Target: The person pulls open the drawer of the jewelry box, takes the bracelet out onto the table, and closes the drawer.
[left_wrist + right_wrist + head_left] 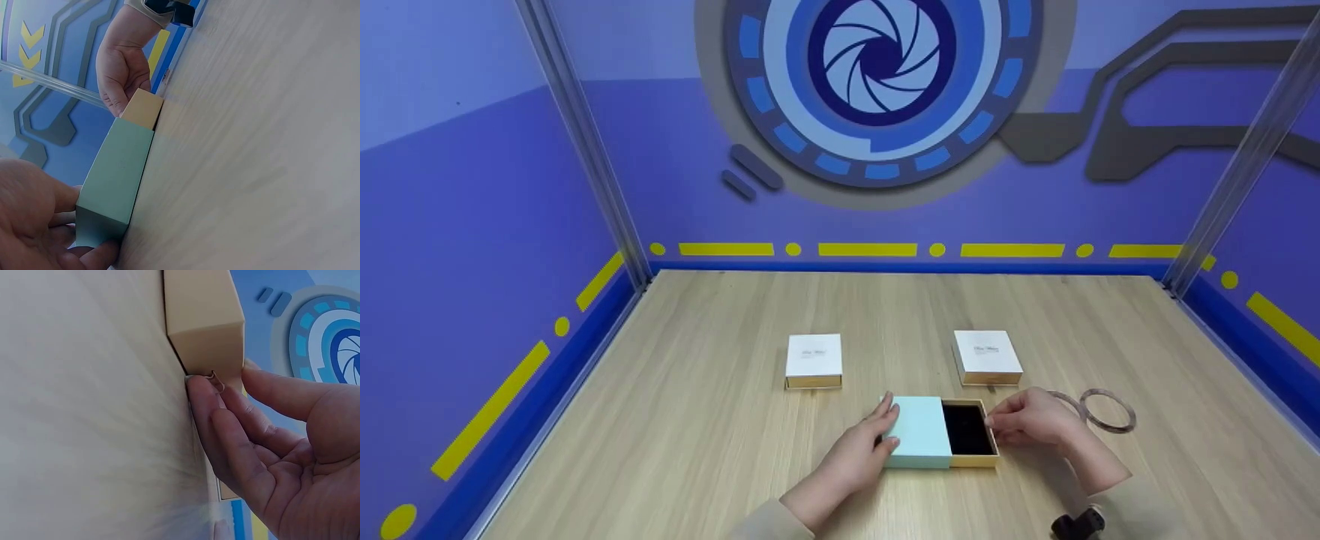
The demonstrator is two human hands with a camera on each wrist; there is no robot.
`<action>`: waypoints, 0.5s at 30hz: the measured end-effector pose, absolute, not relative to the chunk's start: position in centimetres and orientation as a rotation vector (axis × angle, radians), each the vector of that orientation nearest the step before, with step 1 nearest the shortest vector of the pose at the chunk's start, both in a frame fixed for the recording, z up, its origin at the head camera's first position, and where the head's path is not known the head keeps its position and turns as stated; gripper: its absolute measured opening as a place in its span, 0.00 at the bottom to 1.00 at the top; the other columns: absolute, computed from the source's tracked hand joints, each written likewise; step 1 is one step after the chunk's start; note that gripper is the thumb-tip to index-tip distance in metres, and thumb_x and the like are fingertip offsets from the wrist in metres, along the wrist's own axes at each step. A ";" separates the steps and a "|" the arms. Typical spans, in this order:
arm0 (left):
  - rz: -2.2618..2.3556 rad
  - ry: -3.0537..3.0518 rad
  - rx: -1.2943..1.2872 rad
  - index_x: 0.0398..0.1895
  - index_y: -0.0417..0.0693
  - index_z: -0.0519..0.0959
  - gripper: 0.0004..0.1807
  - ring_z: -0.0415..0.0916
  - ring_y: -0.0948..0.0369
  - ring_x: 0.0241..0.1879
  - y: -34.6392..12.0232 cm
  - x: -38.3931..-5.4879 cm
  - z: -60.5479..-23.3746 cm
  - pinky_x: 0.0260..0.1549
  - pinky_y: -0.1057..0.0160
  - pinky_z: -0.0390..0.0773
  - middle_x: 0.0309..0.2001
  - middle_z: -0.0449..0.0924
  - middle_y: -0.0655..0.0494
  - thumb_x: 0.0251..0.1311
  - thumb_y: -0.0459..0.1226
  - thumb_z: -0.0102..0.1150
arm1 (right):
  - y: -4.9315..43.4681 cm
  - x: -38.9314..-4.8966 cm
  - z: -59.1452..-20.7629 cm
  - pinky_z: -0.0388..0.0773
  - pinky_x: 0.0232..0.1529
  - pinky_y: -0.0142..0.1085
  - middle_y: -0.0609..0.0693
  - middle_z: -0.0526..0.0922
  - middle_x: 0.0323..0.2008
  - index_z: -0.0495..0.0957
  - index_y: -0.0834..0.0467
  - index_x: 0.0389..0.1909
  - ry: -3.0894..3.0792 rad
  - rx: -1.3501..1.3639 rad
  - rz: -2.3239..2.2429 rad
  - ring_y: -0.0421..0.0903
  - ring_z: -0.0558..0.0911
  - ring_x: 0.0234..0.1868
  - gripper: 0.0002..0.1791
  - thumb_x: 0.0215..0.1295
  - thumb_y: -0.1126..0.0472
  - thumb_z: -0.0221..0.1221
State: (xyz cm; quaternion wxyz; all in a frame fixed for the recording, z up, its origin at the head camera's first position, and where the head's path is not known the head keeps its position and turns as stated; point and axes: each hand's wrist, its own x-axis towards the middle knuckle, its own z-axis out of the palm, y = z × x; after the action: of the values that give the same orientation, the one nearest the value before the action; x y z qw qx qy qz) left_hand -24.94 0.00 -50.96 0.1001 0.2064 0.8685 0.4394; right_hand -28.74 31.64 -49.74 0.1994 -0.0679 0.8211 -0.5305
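A mint-green slide-out box [916, 429] lies on the table, its cream drawer [975, 461] pulled partway out to the right. Black lining [969, 429] covers the drawer's inside. My left hand [856, 451] grips the left end of the green sleeve, thumb on the near side and fingers over the far side, as the left wrist view [107, 174] also shows. At the drawer's outer end, my right hand [1035, 420] pinches the end wall, thumb at the top edge. A small ribbon loop [218, 382] sticks out of that wall, by the fingertips.
Two white lidded boxes with gold-coloured sides stand farther back, one left [814, 355] and one right [987, 351]. Beyond my right hand lie two thin brownish bangles [1110, 430], the left one partly hidden by the hand. Purple panels wall the table's back and sides.
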 end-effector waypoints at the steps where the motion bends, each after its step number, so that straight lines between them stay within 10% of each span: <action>1: 1.296 2.568 0.607 0.78 0.41 0.62 0.29 0.51 0.49 0.82 0.0 -25.0 -51.0 0.78 0.44 0.57 0.83 0.49 0.49 0.77 0.38 0.51 | 31.6 -28.7 -49.7 0.88 0.37 0.30 0.46 0.89 0.30 0.84 0.75 0.43 2.295 -0.193 -1.483 0.38 0.87 0.33 0.15 0.69 0.64 0.65; 15: 1.277 2.582 0.604 0.78 0.42 0.62 0.29 0.52 0.49 0.81 0.0 -25.2 -51.2 0.78 0.44 0.57 0.83 0.50 0.50 0.77 0.39 0.51 | 31.2 -28.5 -49.7 0.89 0.38 0.32 0.48 0.89 0.31 0.84 0.74 0.43 2.355 -0.173 -1.457 0.38 0.87 0.34 0.15 0.68 0.63 0.66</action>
State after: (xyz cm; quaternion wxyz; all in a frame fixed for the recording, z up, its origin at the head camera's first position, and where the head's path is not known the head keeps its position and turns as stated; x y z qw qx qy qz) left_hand -25.17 0.05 -51.24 0.0990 0.2041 0.8731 0.4316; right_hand -28.49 31.20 -49.70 0.1827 -0.0614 0.8345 -0.5162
